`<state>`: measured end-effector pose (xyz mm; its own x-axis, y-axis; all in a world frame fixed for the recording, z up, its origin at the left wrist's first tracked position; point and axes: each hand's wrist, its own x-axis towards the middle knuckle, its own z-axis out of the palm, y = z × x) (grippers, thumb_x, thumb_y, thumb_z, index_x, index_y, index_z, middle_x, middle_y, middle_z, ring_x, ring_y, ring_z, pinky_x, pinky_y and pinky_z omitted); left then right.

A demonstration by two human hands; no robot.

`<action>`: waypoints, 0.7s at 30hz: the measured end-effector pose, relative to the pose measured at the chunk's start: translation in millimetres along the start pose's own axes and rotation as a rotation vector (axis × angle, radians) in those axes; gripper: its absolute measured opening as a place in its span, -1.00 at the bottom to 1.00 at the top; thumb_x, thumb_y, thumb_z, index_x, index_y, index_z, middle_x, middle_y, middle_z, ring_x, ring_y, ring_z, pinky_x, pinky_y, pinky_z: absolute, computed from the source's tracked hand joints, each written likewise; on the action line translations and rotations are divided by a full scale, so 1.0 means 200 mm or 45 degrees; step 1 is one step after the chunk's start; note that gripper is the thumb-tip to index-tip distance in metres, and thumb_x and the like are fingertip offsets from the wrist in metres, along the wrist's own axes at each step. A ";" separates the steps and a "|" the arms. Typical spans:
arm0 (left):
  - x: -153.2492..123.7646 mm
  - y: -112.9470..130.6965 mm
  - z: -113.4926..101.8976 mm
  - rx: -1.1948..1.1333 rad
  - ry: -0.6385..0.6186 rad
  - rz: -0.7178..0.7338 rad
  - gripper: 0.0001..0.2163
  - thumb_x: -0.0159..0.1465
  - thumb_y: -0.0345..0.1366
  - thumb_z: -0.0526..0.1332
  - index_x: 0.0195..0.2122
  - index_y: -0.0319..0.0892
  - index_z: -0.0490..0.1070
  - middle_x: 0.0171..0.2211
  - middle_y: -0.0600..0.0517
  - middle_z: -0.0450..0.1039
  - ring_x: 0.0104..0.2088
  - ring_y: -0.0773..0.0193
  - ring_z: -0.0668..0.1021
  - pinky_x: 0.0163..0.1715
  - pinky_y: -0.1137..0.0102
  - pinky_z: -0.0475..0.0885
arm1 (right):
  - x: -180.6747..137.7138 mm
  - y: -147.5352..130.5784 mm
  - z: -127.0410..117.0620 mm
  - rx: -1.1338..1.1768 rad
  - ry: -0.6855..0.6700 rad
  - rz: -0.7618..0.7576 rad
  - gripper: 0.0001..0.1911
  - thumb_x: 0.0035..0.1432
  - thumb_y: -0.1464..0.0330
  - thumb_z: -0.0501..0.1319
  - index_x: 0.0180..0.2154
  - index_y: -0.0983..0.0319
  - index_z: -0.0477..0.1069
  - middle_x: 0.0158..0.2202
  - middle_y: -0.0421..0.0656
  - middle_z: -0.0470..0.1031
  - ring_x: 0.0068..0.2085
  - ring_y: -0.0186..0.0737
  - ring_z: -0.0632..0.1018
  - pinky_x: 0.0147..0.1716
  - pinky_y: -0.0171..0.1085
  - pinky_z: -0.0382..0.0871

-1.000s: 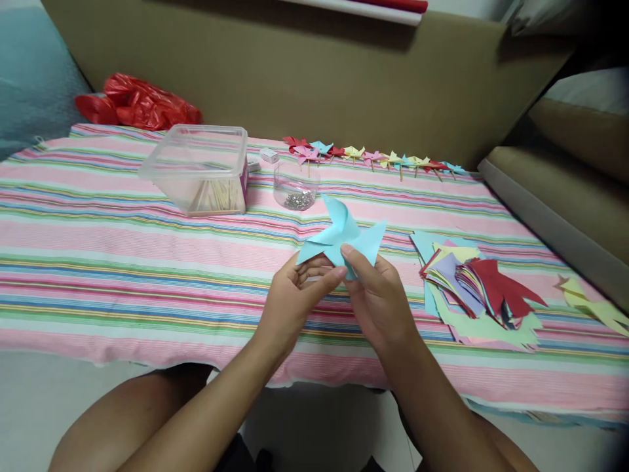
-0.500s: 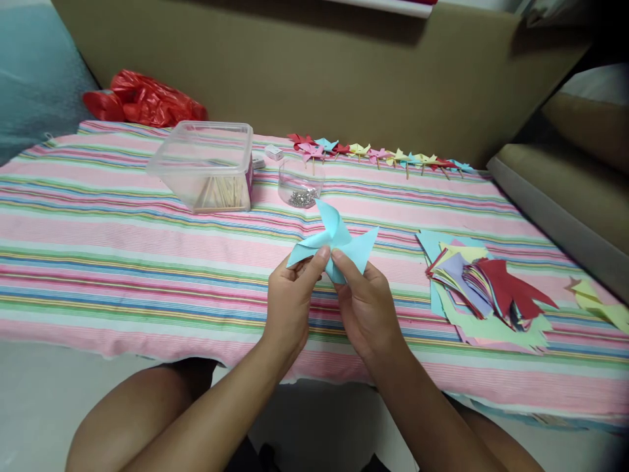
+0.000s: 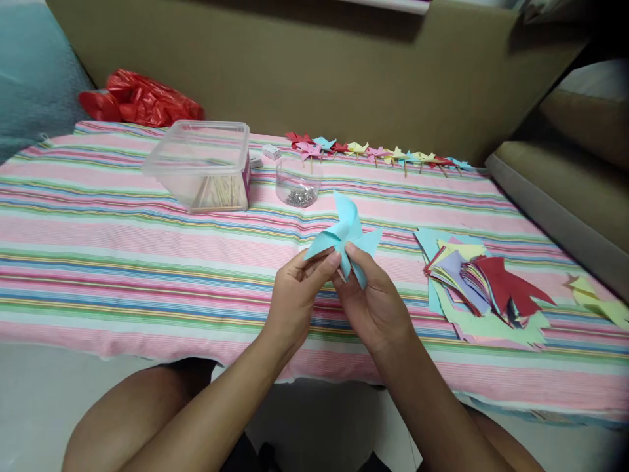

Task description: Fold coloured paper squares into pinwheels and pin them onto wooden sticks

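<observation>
Both my hands hold a light blue paper pinwheel just above the striped cloth. My left hand pinches its left flap with thumb and forefinger. My right hand pinches the folded centre, thumb on top. One blade sticks up, and another points right. A stack of cut coloured papers lies to the right of my right hand.
A clear plastic box with wooden sticks and a small clear cup of metal pins stand beyond my hands. A row of finished pinwheels lines the far edge. A red plastic bag lies far left. A yellow paper piece lies far right.
Another blade of the blue paper has been folded in toward the centre, so the pinwheel looks tighter. Both hands stay pinched on it, shifted slightly right.
</observation>
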<state>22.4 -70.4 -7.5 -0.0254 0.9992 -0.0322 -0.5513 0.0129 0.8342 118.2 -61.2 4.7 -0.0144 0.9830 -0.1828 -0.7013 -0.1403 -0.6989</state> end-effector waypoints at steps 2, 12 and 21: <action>0.00 0.01 0.00 -0.004 -0.018 0.004 -0.84 0.18 -0.24 0.46 -0.22 -0.13 0.66 -0.23 0.03 0.61 -0.22 0.33 0.56 -0.13 0.44 0.46 | 0.00 0.00 0.00 0.000 -0.007 0.003 -0.96 0.09 0.33 0.39 -0.35 0.10 0.57 -0.25 -0.26 0.61 -0.12 -0.17 0.57 -0.07 -0.17 0.53; 0.03 0.04 -0.03 -0.003 -0.129 -0.003 -0.93 0.21 -0.27 0.44 -0.31 -0.11 0.67 -0.31 0.07 0.61 -0.28 0.37 0.55 -0.16 0.47 0.47 | -0.01 -0.02 -0.01 -0.074 -0.049 -0.009 -0.91 0.08 0.27 0.40 -0.32 0.08 0.57 -0.22 -0.28 0.63 -0.05 -0.13 0.60 0.00 -0.11 0.52; 0.05 0.07 -0.06 0.234 -0.252 0.132 -0.94 0.22 -0.32 0.42 -0.27 -0.11 0.66 -0.27 0.05 0.62 -0.17 0.26 0.58 -0.08 0.41 0.45 | -0.01 -0.04 -0.01 -0.031 -0.117 0.030 -0.95 0.12 0.29 0.36 -0.30 0.06 0.57 -0.17 -0.27 0.63 0.01 -0.14 0.58 0.11 -0.12 0.46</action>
<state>4.1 -59.9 -3.6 0.0994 0.9835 0.1511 -0.3932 -0.1007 0.9139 125.7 -61.5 9.8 -0.0968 0.9859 -0.1365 -0.6825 -0.1656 -0.7119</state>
